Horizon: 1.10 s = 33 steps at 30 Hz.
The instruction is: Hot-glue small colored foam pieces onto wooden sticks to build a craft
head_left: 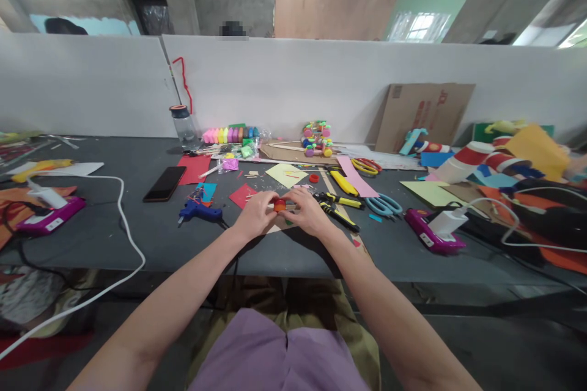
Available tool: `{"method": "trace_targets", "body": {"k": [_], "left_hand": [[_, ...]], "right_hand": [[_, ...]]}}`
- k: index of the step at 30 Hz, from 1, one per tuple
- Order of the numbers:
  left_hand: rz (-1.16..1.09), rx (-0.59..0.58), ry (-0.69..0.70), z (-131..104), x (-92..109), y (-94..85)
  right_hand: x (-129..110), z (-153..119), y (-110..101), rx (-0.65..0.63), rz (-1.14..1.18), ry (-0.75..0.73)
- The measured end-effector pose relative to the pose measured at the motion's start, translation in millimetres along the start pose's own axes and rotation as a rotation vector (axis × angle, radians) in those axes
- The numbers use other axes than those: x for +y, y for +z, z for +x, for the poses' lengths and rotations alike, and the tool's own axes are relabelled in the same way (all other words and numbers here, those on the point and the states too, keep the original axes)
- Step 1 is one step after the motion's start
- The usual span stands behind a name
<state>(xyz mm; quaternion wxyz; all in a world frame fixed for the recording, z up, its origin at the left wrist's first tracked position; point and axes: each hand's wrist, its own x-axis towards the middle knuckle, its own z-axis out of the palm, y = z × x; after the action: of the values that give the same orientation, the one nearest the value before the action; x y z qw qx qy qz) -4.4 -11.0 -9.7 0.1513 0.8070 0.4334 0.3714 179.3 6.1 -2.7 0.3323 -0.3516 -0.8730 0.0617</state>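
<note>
My left hand (255, 215) and my right hand (308, 211) meet near the front of the dark table. Between their fingertips they grip a small red-orange round piece (279, 205), which looks like a bottle cap; the fingers cover part of it. Something pale and something green show in part below it, too hidden to name. Just beyond my hands, a similar red cap (313, 178) lies by a pale yellow sheet (285, 175) with thin sticks on it. A red paper piece (242, 196) is beside my left hand. Black-and-yellow pliers (339, 211) lie close to my right hand.
At left are a blue glue gun (200, 212), a phone (165, 184) and a water bottle (184, 126). To the right lie a yellow utility knife (343, 183), blue-handled scissors (384, 205) and a purple power strip (433, 233). Cardboard (424, 113) leans on the white partition (284, 82).
</note>
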Motion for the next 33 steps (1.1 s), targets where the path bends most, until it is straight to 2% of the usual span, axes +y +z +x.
{"method": "trace_targets", "body": {"k": [4, 7, 10, 13, 17, 21, 33], "left_hand": [[-0.204, 0.020, -0.045, 1, -1, 0.6], [-0.455, 0.037, -0.209, 3, -6, 2.0], [-0.653, -0.003, -0.370, 5, -9, 2.8], [-0.834, -0.065, -0.458, 6, -10, 2.6], [-1.026, -0.080, -0.558, 5, -10, 1.1], [-1.100, -0.075, -0.608, 5, -11, 0.0], [-1.139, -0.067, -0.614, 5, -11, -0.1]], "right_hand": [[-1, -1, -2, 0.049, 0.006, -0.017], [-2, -1, -5, 0.080, 0.021, -0.032], [-4, 0, -8, 0.095, 0.023, -0.062], [-6, 0, -9, 0.095, 0.016, -0.092], [-6, 0, -8, 0.095, 0.021, -0.103], [-8, 0, -8, 0.071, 0.033, -0.097], [-10, 0, -9, 0.039, 0.013, -0.105]]}}
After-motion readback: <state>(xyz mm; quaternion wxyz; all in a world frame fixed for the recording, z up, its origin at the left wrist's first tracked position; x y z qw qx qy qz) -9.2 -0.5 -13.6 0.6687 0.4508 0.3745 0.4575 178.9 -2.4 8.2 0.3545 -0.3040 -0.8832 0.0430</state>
